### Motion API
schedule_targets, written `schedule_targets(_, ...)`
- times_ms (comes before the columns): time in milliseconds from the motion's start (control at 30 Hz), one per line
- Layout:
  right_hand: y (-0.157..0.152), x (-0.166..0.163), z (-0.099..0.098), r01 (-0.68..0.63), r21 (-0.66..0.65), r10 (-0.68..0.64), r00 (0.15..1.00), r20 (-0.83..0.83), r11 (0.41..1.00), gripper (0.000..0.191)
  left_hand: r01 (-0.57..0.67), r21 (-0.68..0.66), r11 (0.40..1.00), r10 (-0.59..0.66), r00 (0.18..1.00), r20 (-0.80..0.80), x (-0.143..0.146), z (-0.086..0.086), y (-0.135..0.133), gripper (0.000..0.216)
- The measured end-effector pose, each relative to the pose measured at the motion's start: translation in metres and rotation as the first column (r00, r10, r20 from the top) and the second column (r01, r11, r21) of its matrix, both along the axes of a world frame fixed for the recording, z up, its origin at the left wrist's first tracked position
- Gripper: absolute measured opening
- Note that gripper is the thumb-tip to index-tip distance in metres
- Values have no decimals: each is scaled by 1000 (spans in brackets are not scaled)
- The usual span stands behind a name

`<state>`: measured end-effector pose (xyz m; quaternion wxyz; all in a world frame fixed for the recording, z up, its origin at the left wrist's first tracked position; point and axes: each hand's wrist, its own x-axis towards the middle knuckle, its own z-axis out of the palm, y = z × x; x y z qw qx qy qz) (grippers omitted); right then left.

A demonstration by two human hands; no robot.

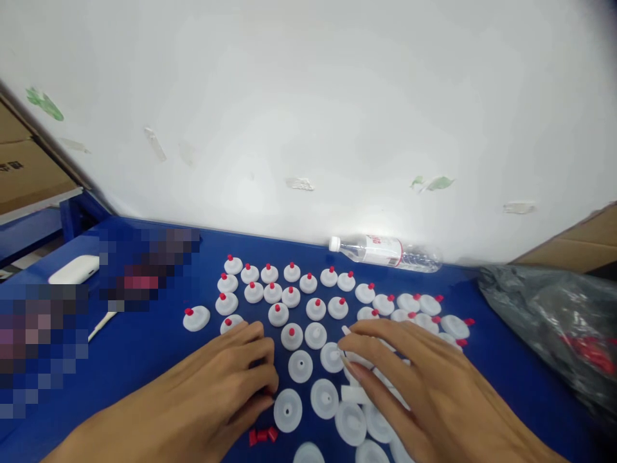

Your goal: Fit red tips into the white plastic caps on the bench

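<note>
Several white round plastic discs lie on the blue table (144, 354). Many at the back carry a small red cap (292, 332); nearer ones such as a bare disc (288, 409) show only a centre hole. My left hand (216, 392) rests palm down at the left edge of the group, fingers curled, with a few loose red caps (263, 435) just under it. My right hand (414, 379) lies flat over the discs on the right, fingertips touching a white disc (332, 357). Whether either hand grips anything is hidden.
A clear plastic water bottle (385, 251) lies on its side against the white wall. A grey plastic bag (549, 321) with red pieces sits at the right. A white device (74, 270) and blurred patches are at the left; cardboard boxes (29, 167) stand behind.
</note>
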<state>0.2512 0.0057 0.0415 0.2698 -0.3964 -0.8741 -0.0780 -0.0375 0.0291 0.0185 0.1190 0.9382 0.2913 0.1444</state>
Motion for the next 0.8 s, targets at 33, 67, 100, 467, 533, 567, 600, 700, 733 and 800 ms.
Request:
schedule_targets(33, 0, 0, 0, -9, -15, 9, 1000, 0, 1000, 29, -8, -36, 999, 7, 1000, -16, -1, -2, 2, 15)
schedule_targets(67, -1, -1, -1, -17, -38, 17, 1000, 3, 999, 31, -22, -68, 997, 20, 999, -25, -1, -3, 4, 14)
schedule_targets(100, -1, 0, -2, -19, -59, 19, 1000, 6, 998, 31, -41, -88, 995, 39, 999, -22, -2, -5, 6, 14)
schedule_targets(467, -9, -1, -30, -118, -189, 118, 993, -10, 975, 28, -122, 182, 976, 49, 931, 361, 14, -22, -4, 21)
schedule_targets(533, -13, -5, -31, -132, -147, 135, 991, 13, 980, 28, -94, 172, 981, 30, 939, 342, 15, -24, -8, 27)
schedule_targets(567, -14, -8, -30, -143, -126, 147, 989, 19, 982, 28, -84, 162, 983, 25, 941, 338, 15, -24, -10, 30)
schedule_targets(600, -16, -10, -29, -150, -114, 153, 988, 19, 982, 27, -83, 149, 985, 27, 940, 341, 15, -25, -12, 34)
schedule_targets(700, -18, -16, -22, -152, -119, 153, 988, -7, 981, 23, -75, 126, 989, 22, 924, 382, 14, -29, -14, 37)
schedule_targets(733, -19, -17, -20, -152, -119, 151, 988, -21, 981, 22, -69, 129, 989, 12, 916, 400, 14, -30, -15, 36)
schedule_targets(800, -20, -18, -17, -150, -102, 148, 988, -35, 983, 25, -80, 141, 987, 12, 906, 424, 15, -34, -16, 35)
